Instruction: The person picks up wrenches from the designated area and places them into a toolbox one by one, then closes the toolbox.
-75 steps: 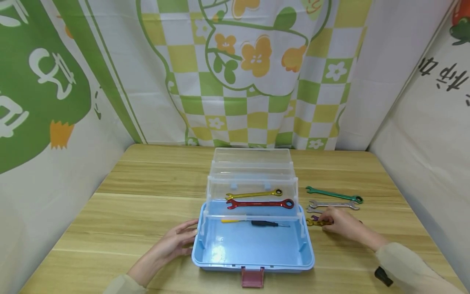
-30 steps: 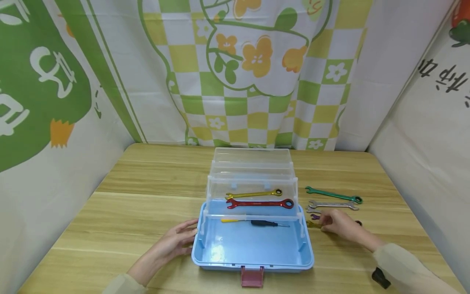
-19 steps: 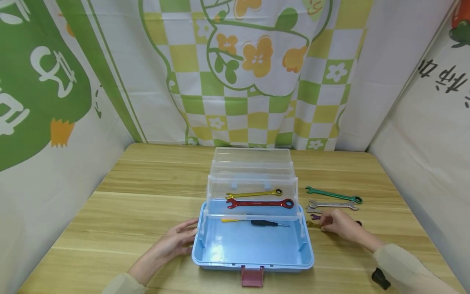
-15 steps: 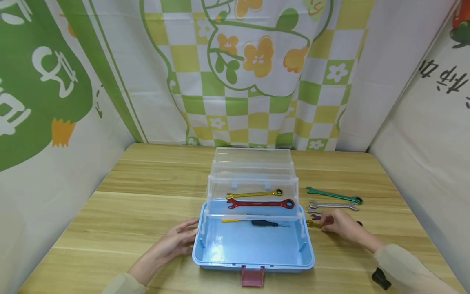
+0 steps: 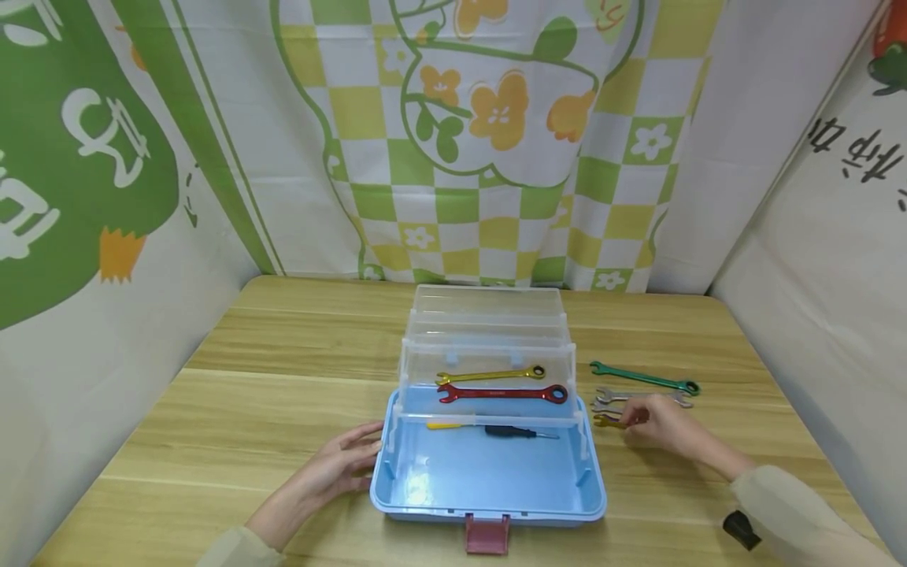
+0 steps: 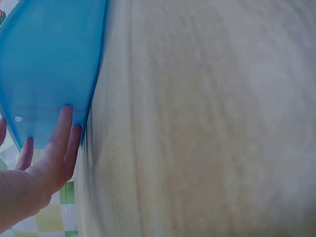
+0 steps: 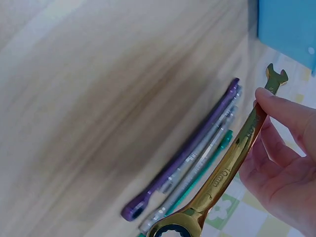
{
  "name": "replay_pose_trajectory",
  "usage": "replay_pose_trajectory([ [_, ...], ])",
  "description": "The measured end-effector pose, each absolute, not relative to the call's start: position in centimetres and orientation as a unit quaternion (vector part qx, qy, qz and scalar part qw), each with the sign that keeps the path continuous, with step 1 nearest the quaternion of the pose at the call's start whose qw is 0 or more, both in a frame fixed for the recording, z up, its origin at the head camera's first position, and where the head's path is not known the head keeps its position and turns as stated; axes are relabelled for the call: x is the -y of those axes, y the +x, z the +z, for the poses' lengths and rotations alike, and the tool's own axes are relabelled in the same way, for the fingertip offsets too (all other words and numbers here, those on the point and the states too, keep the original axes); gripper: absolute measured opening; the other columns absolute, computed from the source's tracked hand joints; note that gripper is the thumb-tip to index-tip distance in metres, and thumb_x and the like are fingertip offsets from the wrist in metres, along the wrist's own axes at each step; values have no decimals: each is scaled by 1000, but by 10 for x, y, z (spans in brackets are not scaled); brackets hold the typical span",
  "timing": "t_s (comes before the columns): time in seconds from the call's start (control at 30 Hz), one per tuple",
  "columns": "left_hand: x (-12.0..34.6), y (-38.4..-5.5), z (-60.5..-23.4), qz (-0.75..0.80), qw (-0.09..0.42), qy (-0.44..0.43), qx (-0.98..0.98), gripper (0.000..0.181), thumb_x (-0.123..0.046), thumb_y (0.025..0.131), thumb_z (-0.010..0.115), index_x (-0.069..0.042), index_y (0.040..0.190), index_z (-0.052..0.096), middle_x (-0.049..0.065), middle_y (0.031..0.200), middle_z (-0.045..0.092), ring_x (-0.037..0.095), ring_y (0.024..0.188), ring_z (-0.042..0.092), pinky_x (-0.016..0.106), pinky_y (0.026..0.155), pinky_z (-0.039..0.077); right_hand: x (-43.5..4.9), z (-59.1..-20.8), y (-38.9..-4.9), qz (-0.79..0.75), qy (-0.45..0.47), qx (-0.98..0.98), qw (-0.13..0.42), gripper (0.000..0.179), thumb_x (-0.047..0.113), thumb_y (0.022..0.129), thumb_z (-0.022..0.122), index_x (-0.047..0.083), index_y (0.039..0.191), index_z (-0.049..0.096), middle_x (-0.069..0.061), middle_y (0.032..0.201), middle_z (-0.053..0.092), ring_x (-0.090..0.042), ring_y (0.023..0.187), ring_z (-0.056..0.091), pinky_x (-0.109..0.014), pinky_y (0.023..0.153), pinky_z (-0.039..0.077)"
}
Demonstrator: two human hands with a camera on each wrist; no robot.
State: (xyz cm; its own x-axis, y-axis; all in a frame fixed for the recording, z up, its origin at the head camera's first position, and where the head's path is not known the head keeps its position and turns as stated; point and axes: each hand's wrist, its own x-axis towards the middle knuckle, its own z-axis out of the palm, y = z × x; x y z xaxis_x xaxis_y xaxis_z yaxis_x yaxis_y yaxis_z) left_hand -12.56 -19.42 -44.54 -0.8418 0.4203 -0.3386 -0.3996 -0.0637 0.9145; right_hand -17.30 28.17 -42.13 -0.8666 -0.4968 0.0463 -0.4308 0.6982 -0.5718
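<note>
My right hand pinches a gold combination wrench between thumb and fingers near its open end. Its ratchet ring end points away from the hand, and "10mm" is stamped on the shank. In the right wrist view the wrench is raised over the table, beside a purple wrench, silver wrenches and a green wrench. On the other side, my left hand rests extended fingers against the left wall of a blue toolbox. The box stands open, its clear trays unfolded toward the back.
A yellow wrench and a red wrench lie in a clear tray. In the toolbox are a black-handled screwdriver and a yellow-handled tool. The pink latch hangs at the front. A black object lies near the right sleeve.
My right hand has shifted slightly toward the back with the gold wrench, whose open end now covers where the purple wrench's end showed. My left hand has stayed at the toolbox.
</note>
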Motion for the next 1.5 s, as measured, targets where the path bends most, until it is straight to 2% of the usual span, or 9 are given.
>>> replay_pose_trajectory([
  [0.1, 194, -125, -445, 730, 282, 11, -623, 64, -19, 88, 52, 5, 137, 17, 15, 118, 50, 21, 100, 54, 43, 86, 44, -282, -416, -174, -291, -263, -918, 48, 12, -8, 70, 65, 4, 73, 63, -4, 70, 61, -1, 64, 49, -20, 53, 45],
  [0.3, 194, -125, -445, 728, 284, 14, -623, 65, -19, 88, 52, 5, 137, 16, 18, 121, 47, 21, 100, 53, 44, 87, 44, -282, -403, -174, -276, -264, -923, 41, 11, -3, 70, 68, 6, 72, 64, 2, 70, 60, 0, 62, 48, -19, 50, 43],
  [0.8, 194, -125, -443, 730, 290, 9, -619, 64, -18, 88, 52, 5, 137, 17, 15, 119, 49, 21, 100, 53, 45, 88, 42, -275, -363, -176, -257, -283, -923, 40, 10, -3, 72, 66, 6, 74, 63, 3, 70, 60, -2, 62, 50, -20, 50, 46],
  [1.23, 195, -126, -441, 728, 293, 12, -620, 63, -18, 89, 51, 5, 137, 16, 16, 118, 49, 22, 101, 53, 46, 87, 43, -250, -327, -179, -243, -317, -916, 38, 12, -2, 74, 66, 10, 77, 64, -3, 76, 64, -9, 69, 58, -21, 58, 50],
  [1.5, 195, -127, -441, 727, 290, 12, -623, 65, -19, 89, 51, 6, 137, 15, 21, 123, 45, 23, 103, 52, 47, 88, 42, -227, -318, -186, -227, -334, -914, 35, 11, 0, 73, 67, 10, 77, 64, 0, 76, 64, -11, 71, 59, -21, 60, 50],
])
